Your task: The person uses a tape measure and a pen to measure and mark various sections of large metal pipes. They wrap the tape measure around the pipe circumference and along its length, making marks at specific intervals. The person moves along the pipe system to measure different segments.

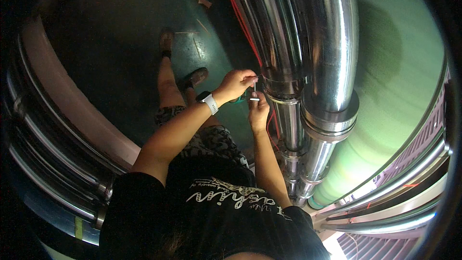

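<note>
In the head view, the right hand (259, 110) holds a small pale tool (254, 99) just beside a shiny metal cylinder (281, 85). The left hand (234, 85) is narrowed near the tool's upper end; whether it grips anything cannot be told.

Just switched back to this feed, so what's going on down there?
A person is standing beside a collared metal cylinder, both hands close together next to it. The right hand holds a thin, pale piece with a short crosspiece, too small to identify. The left hand has its fingertips at the piece's upper end; whether it grips it is unclear.
</note>
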`<state>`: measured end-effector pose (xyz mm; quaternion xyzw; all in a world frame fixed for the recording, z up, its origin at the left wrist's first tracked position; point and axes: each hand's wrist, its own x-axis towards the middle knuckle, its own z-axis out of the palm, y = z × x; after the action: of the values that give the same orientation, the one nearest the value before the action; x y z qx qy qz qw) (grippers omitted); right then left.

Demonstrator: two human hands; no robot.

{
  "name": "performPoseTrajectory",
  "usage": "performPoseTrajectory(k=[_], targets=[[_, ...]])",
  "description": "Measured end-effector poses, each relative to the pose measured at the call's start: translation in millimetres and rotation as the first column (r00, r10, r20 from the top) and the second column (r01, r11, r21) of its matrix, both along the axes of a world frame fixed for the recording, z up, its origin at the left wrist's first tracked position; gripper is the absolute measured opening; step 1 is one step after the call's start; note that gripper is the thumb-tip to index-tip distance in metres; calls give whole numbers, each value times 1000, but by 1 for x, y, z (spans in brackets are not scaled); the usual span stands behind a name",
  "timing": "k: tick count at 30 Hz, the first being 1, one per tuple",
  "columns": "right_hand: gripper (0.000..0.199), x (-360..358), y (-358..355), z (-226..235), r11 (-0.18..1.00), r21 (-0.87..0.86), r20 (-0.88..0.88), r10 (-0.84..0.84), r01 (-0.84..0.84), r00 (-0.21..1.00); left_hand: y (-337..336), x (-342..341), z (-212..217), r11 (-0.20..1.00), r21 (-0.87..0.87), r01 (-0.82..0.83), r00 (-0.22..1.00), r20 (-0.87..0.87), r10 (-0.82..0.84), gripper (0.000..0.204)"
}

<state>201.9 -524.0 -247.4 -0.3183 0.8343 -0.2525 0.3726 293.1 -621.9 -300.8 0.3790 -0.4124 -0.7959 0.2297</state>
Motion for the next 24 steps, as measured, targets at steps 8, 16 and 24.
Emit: performPoseTrajectory(k=[8,16,24], targets=[[26,-7,-8,4,1000,25,-38,20,-19,999,-4,-1,0,974,-224,-27,998,56,41,14],[24,-39,5,-25,972,-51,-256,207,-228,944,-11,-4,8,902,-432,-22,978,178,109,13],[17,-22,-16,28,979,195,-19,63,-58,998,-14,-10,3,996,-80,25,998,67,-20,16]])
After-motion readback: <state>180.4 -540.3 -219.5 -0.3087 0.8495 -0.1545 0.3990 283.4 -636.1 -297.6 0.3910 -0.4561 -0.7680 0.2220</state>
